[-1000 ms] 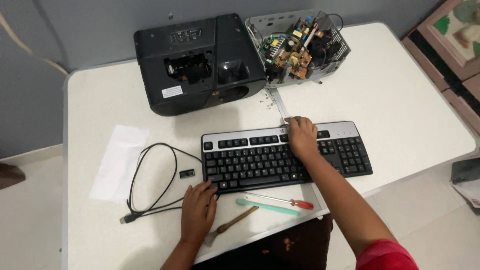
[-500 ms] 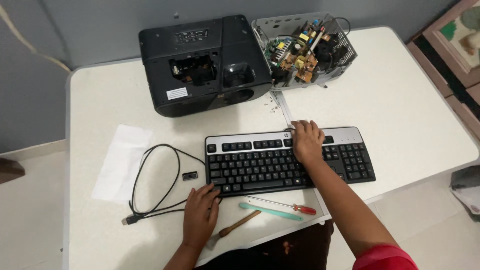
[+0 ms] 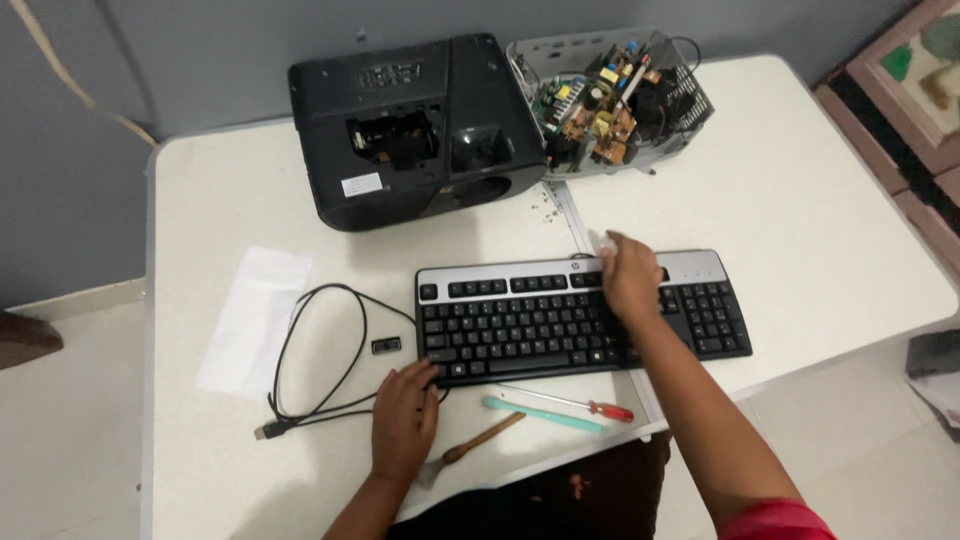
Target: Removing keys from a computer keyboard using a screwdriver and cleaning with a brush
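White surface [image 3: 800, 200] carried everything: black projector [image 3: 420, 130] at the back, opened metal case [image 3: 610, 100] beside it, keyboard [image 3: 580, 315] in front. My left hand [image 3: 403, 420] lay flat, bracing its near-left corner. Right hand [image 3: 630, 280] sat on the top edge; fingers looked curled, grip unclear. Looked like wiping; next needs steady bracing.

Black-and-silver keyboard [image 3: 560, 320], white table [image 3: 820, 200]

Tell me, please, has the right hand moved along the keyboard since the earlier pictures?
Hardly: the right hand rests at the keyboard top edge, right of centre, where it was a second ago.
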